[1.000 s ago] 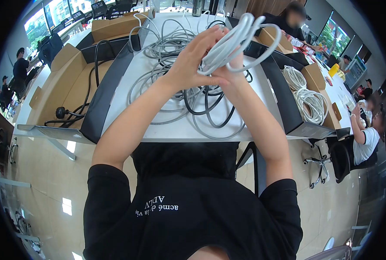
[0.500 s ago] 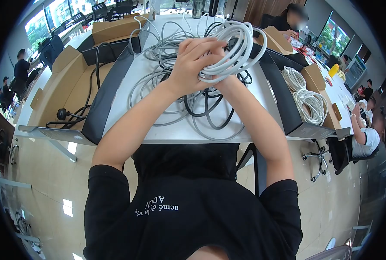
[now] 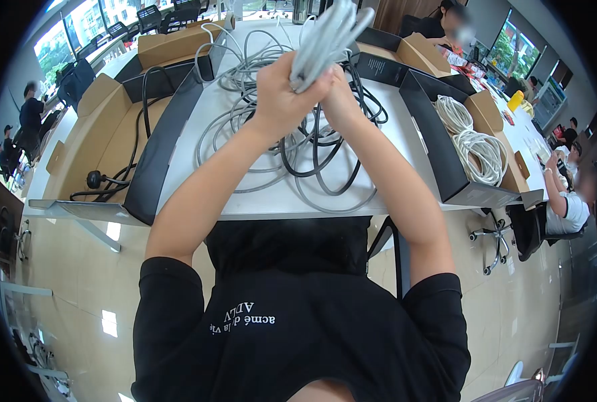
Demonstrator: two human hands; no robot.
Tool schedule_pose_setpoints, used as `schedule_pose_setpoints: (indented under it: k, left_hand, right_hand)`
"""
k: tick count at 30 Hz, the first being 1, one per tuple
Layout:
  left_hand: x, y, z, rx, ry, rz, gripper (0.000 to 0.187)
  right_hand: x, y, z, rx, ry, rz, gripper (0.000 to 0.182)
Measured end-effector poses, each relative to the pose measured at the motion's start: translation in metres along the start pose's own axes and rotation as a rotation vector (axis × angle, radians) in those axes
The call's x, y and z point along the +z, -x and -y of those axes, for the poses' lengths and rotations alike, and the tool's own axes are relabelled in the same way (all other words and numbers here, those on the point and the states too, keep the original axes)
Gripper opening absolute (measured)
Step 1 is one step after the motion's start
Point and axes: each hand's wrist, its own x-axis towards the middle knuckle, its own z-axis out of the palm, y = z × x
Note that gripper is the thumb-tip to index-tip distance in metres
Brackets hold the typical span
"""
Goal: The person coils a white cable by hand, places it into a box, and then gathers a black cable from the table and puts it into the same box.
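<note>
A coiled bundle of white cable (image 3: 330, 40), smeared by motion, stands on edge above the middle of the table. My left hand (image 3: 281, 97) is closed around its lower end. Right beside it, my right hand (image 3: 338, 97) is also closed on the bundle's lower end, its fingers partly hidden. Beneath and behind my hands lies a loose tangle of grey-white cables (image 3: 228, 127). Black cables (image 3: 325, 167) are mixed in with them, nearest to my right hand.
An open box on the left (image 3: 114, 144) holds a black power cable (image 3: 137, 134). In the right box (image 3: 426, 120) lie coiled white cables (image 3: 479, 154). More open boxes stand behind. A person (image 3: 439, 23) sits at the back right, others at both sides.
The white coil has turned from a wide, open loop to a narrow, upright bundle and risen toward the top of the view. My hands have shifted slightly and remain on it.
</note>
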Motion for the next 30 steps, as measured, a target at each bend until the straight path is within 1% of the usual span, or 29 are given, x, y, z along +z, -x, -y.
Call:
schedule_pose_setpoints:
  k: [1, 2, 3, 5, 6, 9, 10, 13, 14, 16, 17, 18, 19, 20, 21, 22, 25, 28, 29, 30]
  left_hand:
    - [-0.002, -0.002, -0.004, 0.024, -0.006, -0.014, 0.025]
    - [-0.004, -0.004, -0.009, 0.048, -0.012, -0.028, 0.025]
    - [-0.006, -0.006, -0.012, 0.073, -0.018, -0.042, 0.025]
    - [-0.011, -0.011, -0.006, -0.02, 0.053, -0.097, 0.025]
    - [-0.014, -0.014, -0.002, -0.067, 0.087, -0.126, 0.025]
    - [-0.028, -0.024, 0.0, -0.171, 0.108, -0.134, 0.025]
    - [-0.028, -0.026, -0.005, -0.172, 0.126, -0.175, 0.026]
    - [-0.034, -0.027, -0.002, -0.23, 0.018, -0.099, 0.028]
    - [-0.035, -0.027, -0.003, -0.238, -0.029, -0.039, 0.028]
    - [-0.031, -0.027, -0.004, -0.253, -0.121, 0.083, 0.03]
    - [-0.029, -0.026, -0.006, -0.217, -0.248, 0.158, 0.031]
    - [-0.026, -0.023, -0.008, -0.181, -0.376, 0.234, 0.031]
    - [-0.023, -0.02, -0.009, -0.145, -0.504, 0.309, 0.032]
    - [-0.018, -0.015, -0.003, -0.086, -0.54, 0.314, 0.033]
    - [-0.016, -0.014, -0.008, -0.1, -0.585, 0.344, 0.032]
    - [-0.015, -0.014, -0.016, -0.114, -0.63, 0.377, 0.032]
    - [-0.015, -0.014, -0.024, -0.13, -0.741, 0.451, 0.031]
    - [-0.015, -0.015, -0.028, -0.145, -0.757, 0.481, 0.03]
    - [-0.014, -0.015, -0.028, -0.151, -0.744, 0.489, 0.029]
    - [-0.013, -0.013, -0.022, -0.104, -0.736, 0.457, 0.029]
  right_hand:
    - [-0.001, -0.002, 0.003, -0.002, 0.105, 0.059, 0.026]
    - [0.001, 0.0, 0.004, -0.088, 0.13, 0.029, 0.034]
    - [-0.001, -0.002, -0.001, -0.137, 0.143, 0.043, 0.036]
    - [-0.01, -0.012, -0.017, -0.234, 0.171, 0.073, 0.041]
    - [-0.009, -0.013, -0.019, -0.237, 0.148, 0.071, 0.046]
    - [-0.017, -0.01, -0.011, -0.452, 0.533, 0.084, 0.043]
    - [-0.014, -0.004, -0.003, -0.334, 0.579, 0.027, 0.05]
    - [-0.022, -0.012, -0.01, -0.472, 0.682, -0.15, 0.064]
    - [-0.026, -0.012, -0.011, -0.54, 0.808, -0.224, 0.074]
    - [-0.023, -0.013, 0.0, -0.825, 0.999, -0.323, 0.075]
    - [-0.022, -0.013, 0.005, -0.969, 1.093, -0.374, 0.075]
    - [-0.02, -0.015, 0.008, -1.138, 1.08, -0.386, 0.067]
    - [-0.019, -0.013, 0.011, -1.18, 1.165, -0.293, 0.065]
    - [-0.017, -0.009, 0.015, -1.219, 1.248, -0.197, 0.063]
    - [-0.016, -0.006, 0.017, -1.255, 1.329, -0.101, 0.061]
    - [-0.015, -0.008, 0.012, -1.201, 1.178, -0.079, 0.052]
    - [-0.023, -0.008, 0.008, -0.992, 1.277, 0.049, 0.049]
    - [-0.022, -0.006, 0.009, -1.029, 1.257, 0.009, 0.046]
    - [-0.022, -0.006, 0.011, -1.14, 1.295, 0.02, 0.047]
    - [-0.02, -0.006, 0.016, -1.252, 1.331, 0.033, 0.049]
